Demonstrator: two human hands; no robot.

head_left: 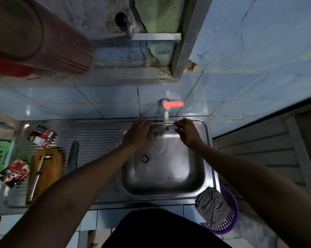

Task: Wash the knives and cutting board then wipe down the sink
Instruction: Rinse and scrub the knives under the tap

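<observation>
Water from the tap (166, 111) rinses a knife (161, 129) at frame centre. The right hand (187, 130) grips its handle so the left hand (139, 132), fingers flat, can rub the blade.

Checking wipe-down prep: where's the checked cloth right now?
Head view, lower right: the checked cloth drapes over the sink's front-right corner, hanging into the purple basket.

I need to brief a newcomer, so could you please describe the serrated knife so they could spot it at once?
Start at the sink and look left to its ribbed drainboard. The serrated knife lies bare on the ribs, right of the cutting board; the other knife lies on that board.
</observation>
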